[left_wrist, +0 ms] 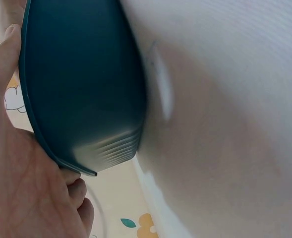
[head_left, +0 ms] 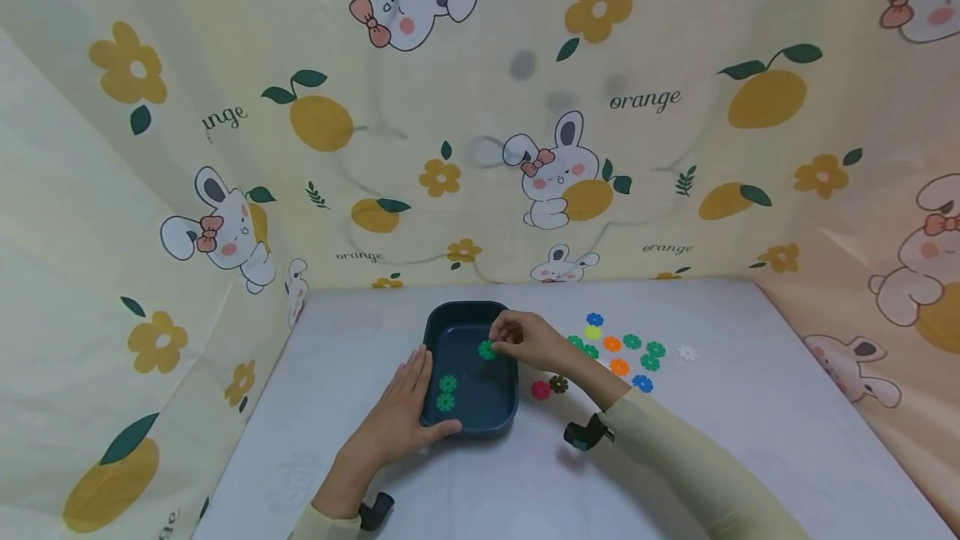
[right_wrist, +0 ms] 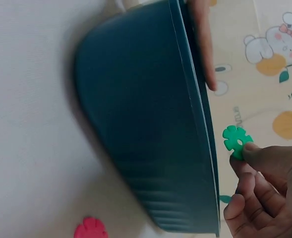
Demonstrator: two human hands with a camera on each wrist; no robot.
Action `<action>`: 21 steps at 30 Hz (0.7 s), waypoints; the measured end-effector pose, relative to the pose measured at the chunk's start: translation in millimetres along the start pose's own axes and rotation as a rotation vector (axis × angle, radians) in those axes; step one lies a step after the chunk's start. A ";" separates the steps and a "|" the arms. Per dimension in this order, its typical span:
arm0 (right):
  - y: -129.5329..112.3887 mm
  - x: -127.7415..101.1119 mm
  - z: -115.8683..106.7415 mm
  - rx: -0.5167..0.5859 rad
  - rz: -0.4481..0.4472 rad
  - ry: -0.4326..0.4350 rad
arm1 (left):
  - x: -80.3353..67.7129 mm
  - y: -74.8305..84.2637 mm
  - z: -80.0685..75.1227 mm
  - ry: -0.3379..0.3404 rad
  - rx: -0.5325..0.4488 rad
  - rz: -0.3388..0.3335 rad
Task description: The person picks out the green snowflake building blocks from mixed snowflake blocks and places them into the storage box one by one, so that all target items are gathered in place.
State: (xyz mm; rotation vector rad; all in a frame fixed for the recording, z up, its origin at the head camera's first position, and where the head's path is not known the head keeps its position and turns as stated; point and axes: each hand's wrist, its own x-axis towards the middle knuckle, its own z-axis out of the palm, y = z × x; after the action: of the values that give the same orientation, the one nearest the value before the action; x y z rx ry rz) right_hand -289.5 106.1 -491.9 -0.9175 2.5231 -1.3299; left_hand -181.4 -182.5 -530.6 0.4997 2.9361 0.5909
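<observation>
A dark blue tray (head_left: 471,419) sits on the table with two green flower-shaped discs (head_left: 447,392) lying inside on its left. My left hand (head_left: 405,407) rests against the tray's near left corner, fingers stretched along the left side and thumb on the near rim. In the left wrist view, its palm lies close along the tray rim (left_wrist: 34,116). Over the tray's right side, my right hand (head_left: 528,340) pinches a green flower-shaped disc (right_wrist: 236,140) between thumb and index finger, and its other fingers are curled. The held disc shows above rim level in the right wrist view.
Right of the tray lie several loose flower-shaped discs: green (head_left: 632,342), orange (head_left: 618,367), blue (head_left: 642,383), yellow (head_left: 592,332) and white (head_left: 687,352). A red disc (head_left: 541,390) and a brown disc (head_left: 558,384) are close to the tray's right wall. A printed curtain (head_left: 480,215) stands behind the table.
</observation>
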 end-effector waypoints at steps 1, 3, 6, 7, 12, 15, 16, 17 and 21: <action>-1.1 1.8 0.8 0.008 -0.001 -0.005 | 0.0 0.1 -0.4 0.001 0.000 0.001; -0.4 6.2 4.2 0.018 -0.008 -0.014 | -0.1 0.1 -0.7 -0.001 0.003 0.002; 1.3 13.3 11.4 0.021 -0.020 -0.018 | 0.3 -0.5 0.1 0.000 0.006 0.004; 1.5 15.5 13.9 0.019 -0.022 -0.020 | 0.6 -0.8 0.6 -0.002 0.010 0.003; 2.9 25.8 24.7 -0.012 -0.023 -0.042 | 2.2 -1.8 3.4 -0.013 0.015 -0.006; 2.7 32.1 28.2 -0.024 -0.020 -0.058 | 2.6 -0.6 2.3 -0.018 0.009 -0.006; 2.3 34.1 28.9 -0.029 -0.020 -0.061 | 2.6 -0.3 1.5 -0.020 0.007 -0.007; 2.8 36.2 29.7 -0.033 -0.020 -0.063 | 2.5 0.1 0.7 -0.019 0.005 -0.007; 6.9 43.8 33.2 -0.039 -0.018 -0.082 | 1.3 0.1 -0.5 -0.013 0.001 -0.005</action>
State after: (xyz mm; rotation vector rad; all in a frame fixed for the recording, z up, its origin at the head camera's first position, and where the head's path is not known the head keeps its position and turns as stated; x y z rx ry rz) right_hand -314.7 60.5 -510.7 -0.9833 2.4934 -1.2259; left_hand -182.7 -182.2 -530.2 0.4948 2.9241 0.5839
